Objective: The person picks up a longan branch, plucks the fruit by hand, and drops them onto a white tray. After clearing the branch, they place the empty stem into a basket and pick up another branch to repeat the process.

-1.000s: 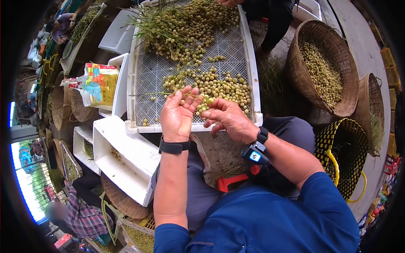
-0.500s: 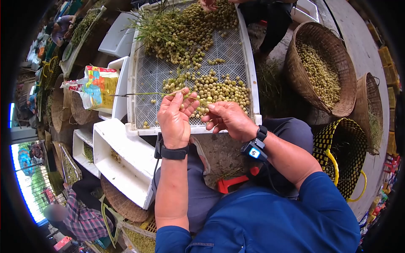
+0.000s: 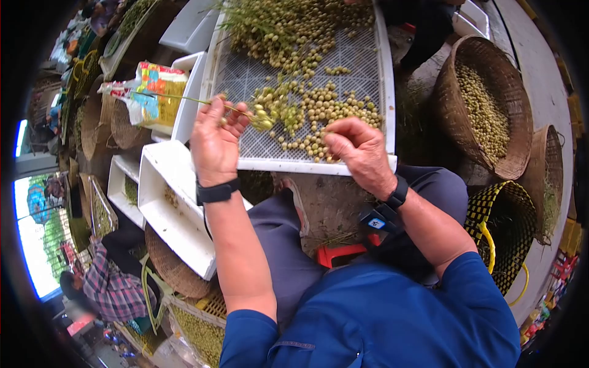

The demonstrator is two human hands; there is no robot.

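Free passage runs over the tray point(image 3: 294, 165) between the left hand point(image 3: 215, 140) and the right hand point(image 3: 367, 153), above loose fruit point(image 3: 334, 107); bare mesh point(image 3: 359, 58) opens farther back on the right. A heap point(image 3: 276, 32) obstructs the far end, and a stalk point(image 3: 191, 99) crosses the left rim point(image 3: 211, 64).

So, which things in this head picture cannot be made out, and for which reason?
In the head view:
- Right hand: its curled fingers hide whether anything is pinched.
- Stem: the left hand covers part of it.
- Tray: far end cut off by the top edge.
- Dark-clothed person: head cut off there too.
- Bag: print too small and blurred.
- Yellow-and-black basket: shadow hides its depths.
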